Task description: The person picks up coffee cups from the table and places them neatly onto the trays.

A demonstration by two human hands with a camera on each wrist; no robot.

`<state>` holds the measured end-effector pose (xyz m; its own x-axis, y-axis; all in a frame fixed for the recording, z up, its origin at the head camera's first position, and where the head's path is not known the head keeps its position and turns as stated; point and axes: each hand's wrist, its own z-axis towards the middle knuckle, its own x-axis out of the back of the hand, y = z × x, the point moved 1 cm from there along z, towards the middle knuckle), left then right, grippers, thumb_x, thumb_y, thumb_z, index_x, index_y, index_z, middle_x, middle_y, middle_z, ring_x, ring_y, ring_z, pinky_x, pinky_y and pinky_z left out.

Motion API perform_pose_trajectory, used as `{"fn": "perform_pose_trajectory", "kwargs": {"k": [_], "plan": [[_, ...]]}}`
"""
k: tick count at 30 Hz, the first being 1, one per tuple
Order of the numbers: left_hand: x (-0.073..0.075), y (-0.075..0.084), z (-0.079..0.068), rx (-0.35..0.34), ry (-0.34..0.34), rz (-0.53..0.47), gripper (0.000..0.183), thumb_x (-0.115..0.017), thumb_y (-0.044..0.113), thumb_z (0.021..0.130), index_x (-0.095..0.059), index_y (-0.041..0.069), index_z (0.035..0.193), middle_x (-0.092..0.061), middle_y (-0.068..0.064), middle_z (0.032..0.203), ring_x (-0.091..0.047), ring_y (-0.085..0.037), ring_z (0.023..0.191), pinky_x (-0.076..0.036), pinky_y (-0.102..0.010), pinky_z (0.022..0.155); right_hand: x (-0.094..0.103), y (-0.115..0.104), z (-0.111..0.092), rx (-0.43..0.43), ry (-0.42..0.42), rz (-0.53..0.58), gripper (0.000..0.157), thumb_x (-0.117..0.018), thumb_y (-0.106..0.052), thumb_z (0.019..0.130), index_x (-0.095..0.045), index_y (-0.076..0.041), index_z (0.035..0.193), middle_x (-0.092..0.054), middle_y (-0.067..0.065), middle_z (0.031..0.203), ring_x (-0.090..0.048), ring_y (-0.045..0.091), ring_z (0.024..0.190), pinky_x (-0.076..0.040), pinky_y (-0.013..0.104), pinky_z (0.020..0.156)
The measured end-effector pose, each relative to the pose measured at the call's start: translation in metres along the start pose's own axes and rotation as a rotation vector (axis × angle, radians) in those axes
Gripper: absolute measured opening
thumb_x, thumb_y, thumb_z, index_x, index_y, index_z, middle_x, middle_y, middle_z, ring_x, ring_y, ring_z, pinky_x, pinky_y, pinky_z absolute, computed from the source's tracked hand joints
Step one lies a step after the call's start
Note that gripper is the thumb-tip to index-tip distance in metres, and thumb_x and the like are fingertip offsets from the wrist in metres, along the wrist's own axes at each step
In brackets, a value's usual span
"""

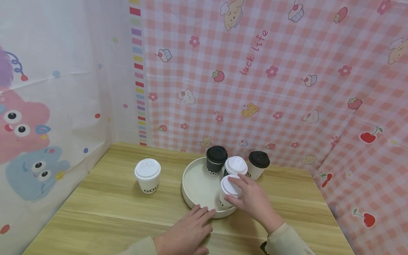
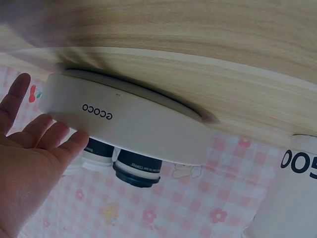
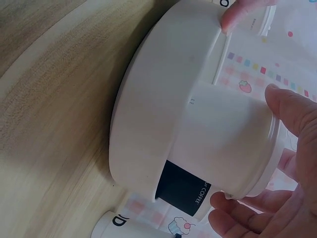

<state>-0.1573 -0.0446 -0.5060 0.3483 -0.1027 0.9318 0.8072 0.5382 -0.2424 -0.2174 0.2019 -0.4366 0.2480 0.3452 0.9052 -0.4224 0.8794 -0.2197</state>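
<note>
1 left hand (image 1: 188, 232), lower centre: grip relaxed, touching 1 round tray (image 1: 197, 187). 1 right hand (image 1: 256, 202), lower right of centre: grip pinching 1 white-lidded cup (image 1: 227, 187) inside tray. Apparent step: positioning; next move would call for gentle release.

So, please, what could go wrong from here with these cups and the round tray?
The right grip holds the front white cup by its lid, so the lid might come loose if lifted.

That cup stands very near the dark cup with a white lid; a sideways bump could tip one over.

The left grip touches the near rim of the round tray; a push could shift it.
</note>
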Motion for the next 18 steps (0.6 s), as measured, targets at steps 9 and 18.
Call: {"fn": "perform_pose_trajectory", "kwargs": {"k": [9, 18], "plan": [[0.0021, -0.0021, -0.0043, 0.004, -0.043, -0.069, 0.048, -0.073, 0.067, 0.09, -0.071, 0.024, 0.112, -0.054, -0.01, 0.161, -0.054, -0.028, 0.144, -0.046, -0.049, 0.124, -0.0001, 0.0002, -0.0019, -0.009, -0.004, 0.024, 0.064, -0.09, -0.045, 0.083, -0.071, -0.015, 0.137, -0.066, 0.025, 0.143, -0.068, 0.048, 0.124, -0.06, 0.063, 0.098], [0.0026, -0.004, -0.008, 0.008, -0.073, -0.116, 0.048, -0.072, 0.065, 0.093, -0.07, 0.024, 0.118, -0.05, -0.011, 0.164, -0.051, -0.03, 0.149, -0.043, -0.05, 0.127, 0.0, 0.0021, -0.0046, 0.005, 0.019, 0.044, 0.066, -0.091, -0.043, 0.083, -0.07, -0.015, 0.138, -0.065, 0.027, 0.145, -0.068, 0.049, 0.124, -0.06, 0.064, 0.097]]}}
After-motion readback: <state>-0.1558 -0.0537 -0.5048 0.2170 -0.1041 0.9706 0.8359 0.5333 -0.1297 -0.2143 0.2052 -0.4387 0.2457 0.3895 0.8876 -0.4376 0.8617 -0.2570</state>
